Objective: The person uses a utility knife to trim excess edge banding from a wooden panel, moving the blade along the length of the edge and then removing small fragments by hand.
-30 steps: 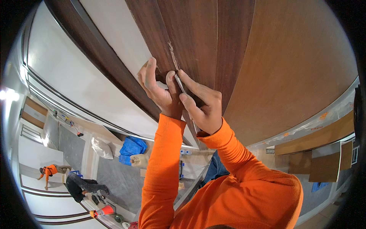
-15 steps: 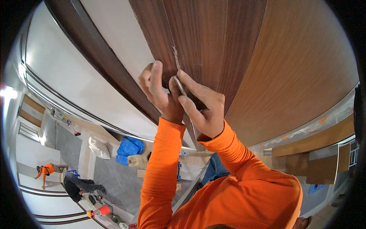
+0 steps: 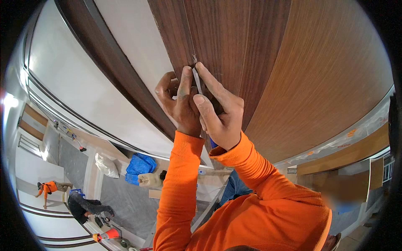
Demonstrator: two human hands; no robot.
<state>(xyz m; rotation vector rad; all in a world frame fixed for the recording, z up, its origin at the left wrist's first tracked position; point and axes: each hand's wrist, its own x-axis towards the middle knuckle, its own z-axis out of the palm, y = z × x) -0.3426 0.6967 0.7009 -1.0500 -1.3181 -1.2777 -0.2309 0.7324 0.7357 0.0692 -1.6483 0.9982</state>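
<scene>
Dark wood panel (image 3: 222,37). At its seam, pale strip (image 3: 197,79) between raised left hand (image 3: 183,108), forefinger straight, others bent, and right hand (image 3: 224,113), thumb and forefinger spread; either grip unclear. Right of the panel: unreadable orange print on sheeting (image 3: 335,145).

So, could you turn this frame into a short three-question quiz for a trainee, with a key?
1. True or false: the left hand and the right hand both wear thick gloves.

2. What shows between the two hands, in front of the dark brown wood-grain panel?
A) a coiled red cable
B) a thin pale strip
C) a round black knob

3. Fill in: in the picture, the crumpled blue sheet lies to the ____ of the lumpy white sack.

Key: 1. False, they are bare. 2. B. 3. Right.
</scene>
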